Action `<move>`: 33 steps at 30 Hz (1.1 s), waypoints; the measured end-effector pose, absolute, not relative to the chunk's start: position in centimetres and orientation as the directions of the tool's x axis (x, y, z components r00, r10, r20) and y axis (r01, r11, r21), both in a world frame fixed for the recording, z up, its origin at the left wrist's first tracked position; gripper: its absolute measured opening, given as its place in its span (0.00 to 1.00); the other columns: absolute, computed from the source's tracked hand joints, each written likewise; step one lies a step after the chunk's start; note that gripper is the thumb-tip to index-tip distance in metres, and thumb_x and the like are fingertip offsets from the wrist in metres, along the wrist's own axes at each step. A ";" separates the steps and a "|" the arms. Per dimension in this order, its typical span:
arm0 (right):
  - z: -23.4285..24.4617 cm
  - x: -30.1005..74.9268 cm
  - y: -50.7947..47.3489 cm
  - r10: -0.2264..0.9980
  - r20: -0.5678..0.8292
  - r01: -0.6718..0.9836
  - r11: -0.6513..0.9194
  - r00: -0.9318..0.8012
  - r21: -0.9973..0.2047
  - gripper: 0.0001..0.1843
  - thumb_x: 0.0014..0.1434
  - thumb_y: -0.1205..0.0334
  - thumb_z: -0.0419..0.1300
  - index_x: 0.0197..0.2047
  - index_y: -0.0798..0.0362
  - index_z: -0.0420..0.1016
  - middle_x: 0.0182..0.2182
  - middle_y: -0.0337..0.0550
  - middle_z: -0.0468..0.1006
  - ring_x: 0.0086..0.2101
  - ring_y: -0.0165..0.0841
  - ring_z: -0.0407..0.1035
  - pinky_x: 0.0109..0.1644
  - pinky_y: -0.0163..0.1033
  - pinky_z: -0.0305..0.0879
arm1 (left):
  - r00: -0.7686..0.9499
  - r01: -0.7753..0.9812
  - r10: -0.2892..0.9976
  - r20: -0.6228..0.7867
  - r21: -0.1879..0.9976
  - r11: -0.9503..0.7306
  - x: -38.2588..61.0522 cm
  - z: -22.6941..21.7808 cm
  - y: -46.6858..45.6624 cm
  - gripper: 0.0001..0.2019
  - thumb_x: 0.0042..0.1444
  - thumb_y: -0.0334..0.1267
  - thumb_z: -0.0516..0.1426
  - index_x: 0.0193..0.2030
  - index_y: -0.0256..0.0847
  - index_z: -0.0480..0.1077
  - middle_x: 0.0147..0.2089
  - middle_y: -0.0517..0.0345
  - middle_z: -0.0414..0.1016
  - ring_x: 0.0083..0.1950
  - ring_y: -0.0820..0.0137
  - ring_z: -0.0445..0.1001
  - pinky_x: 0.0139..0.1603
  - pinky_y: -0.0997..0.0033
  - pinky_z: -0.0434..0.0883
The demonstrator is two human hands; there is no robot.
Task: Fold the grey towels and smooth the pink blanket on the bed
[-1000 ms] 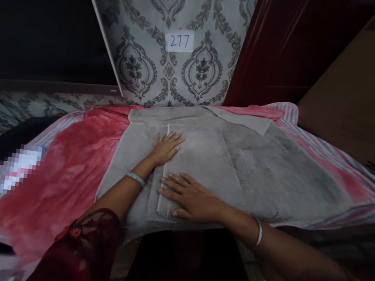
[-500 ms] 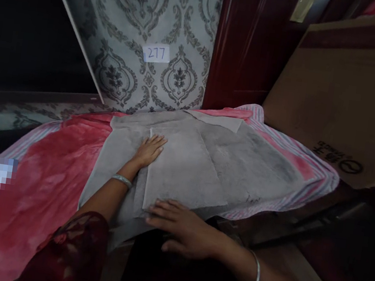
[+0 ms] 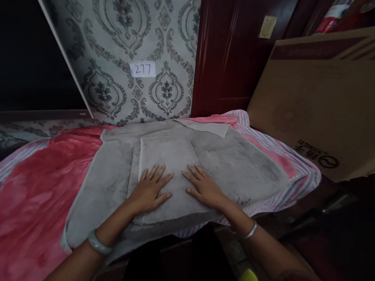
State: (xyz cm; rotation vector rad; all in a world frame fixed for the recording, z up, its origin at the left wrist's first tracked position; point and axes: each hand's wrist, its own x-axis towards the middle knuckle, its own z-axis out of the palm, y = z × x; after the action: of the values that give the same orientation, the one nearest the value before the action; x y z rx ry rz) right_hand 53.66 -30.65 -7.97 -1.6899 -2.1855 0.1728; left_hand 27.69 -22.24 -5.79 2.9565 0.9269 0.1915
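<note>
The grey cloth (image 3: 240,162) lies spread on a red cover (image 3: 40,194), its folded panel (image 3: 165,151) flat near the middle. Half a second ago the left hand (image 3: 150,192) lay farther up, at the panel's left edge; now it rests nearer the person, on the panel itself. The right hand (image 3: 204,188) has gone from the near edge up onto the panel. Both are palm down, fingers spread, grasping nothing, with a gap between them. Flat cloth stretches right of the right hand to the striped border (image 3: 303,175), and left of the panel to the red cover. The cloth's near edge droops toward the person. Beyond the far edge rises the wall (image 3: 125,34); a box (image 3: 319,94) stands past the right end.
</note>
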 end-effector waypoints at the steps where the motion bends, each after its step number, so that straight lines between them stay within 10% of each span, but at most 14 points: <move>1: -8.4 53.4 -30.9 0.953 0.206 0.903 0.280 -0.222 -0.325 0.35 0.69 0.43 0.51 0.74 0.48 0.54 0.74 0.51 0.46 0.72 0.48 0.37 0.72 0.60 0.44 | 0.814 0.566 0.571 0.106 0.075 -0.821 27.6 -5.8 -22.3 0.34 0.64 0.60 0.48 0.74 0.53 0.52 0.78 0.48 0.45 0.77 0.48 0.42 0.72 0.35 0.47; 12: -10.8 51.7 -39.0 0.945 0.274 0.912 0.265 -0.181 -0.312 0.35 0.70 0.47 0.51 0.75 0.41 0.47 0.74 0.42 0.46 0.72 0.44 0.35 0.71 0.62 0.46 | 0.816 0.536 0.554 0.165 0.145 -0.832 27.2 -5.9 -21.9 0.32 0.64 0.57 0.50 0.72 0.51 0.57 0.77 0.49 0.49 0.77 0.51 0.43 0.73 0.37 0.46; 17: -12.3 51.1 -40.8 0.918 0.375 0.927 0.242 -0.125 -0.285 0.33 0.69 0.56 0.52 0.74 0.42 0.50 0.72 0.44 0.52 0.71 0.43 0.40 0.70 0.64 0.47 | 0.790 0.491 0.576 0.210 0.346 -0.800 25.5 -6.4 -22.2 0.29 0.60 0.53 0.56 0.67 0.47 0.66 0.74 0.47 0.57 0.76 0.52 0.49 0.74 0.39 0.46; 21: -11.8 50.0 -40.3 0.884 0.464 0.925 0.225 -0.062 -0.305 0.29 0.67 0.60 0.52 0.71 0.43 0.61 0.68 0.47 0.63 0.69 0.46 0.50 0.69 0.67 0.49 | 0.428 0.533 0.830 0.358 0.642 -0.551 23.4 -7.5 -23.7 0.26 0.54 0.48 0.62 0.59 0.44 0.73 0.74 0.46 0.57 0.76 0.48 0.49 0.74 0.41 0.48; 25: -10.1 47.0 -38.6 0.871 0.476 0.893 0.305 -0.122 -0.330 0.33 0.64 0.62 0.56 0.71 0.48 0.58 0.67 0.50 0.64 0.68 0.45 0.53 0.70 0.64 0.49 | 0.130 0.176 0.977 0.170 0.966 -0.192 21.5 -7.6 -25.9 0.30 0.51 0.51 0.64 0.60 0.43 0.72 0.70 0.46 0.65 0.72 0.52 0.59 0.73 0.51 0.54; 33: -8.5 39.0 -35.8 0.905 0.353 0.869 0.361 -0.239 -0.339 0.53 0.51 0.61 0.69 0.75 0.50 0.48 0.72 0.55 0.52 0.71 0.49 0.43 0.72 0.63 0.44 | 0.134 -0.259 0.984 -0.121 0.954 0.152 20.5 -6.3 -28.9 0.33 0.42 0.45 0.70 0.58 0.46 0.73 0.69 0.50 0.67 0.72 0.55 0.60 0.72 0.59 0.57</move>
State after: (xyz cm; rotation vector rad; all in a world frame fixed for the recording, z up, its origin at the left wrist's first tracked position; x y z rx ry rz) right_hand 39.03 -35.76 -8.50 -1.5352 -2.1407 0.0980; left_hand 20.54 -28.91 -6.25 0.9645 0.9888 1.1407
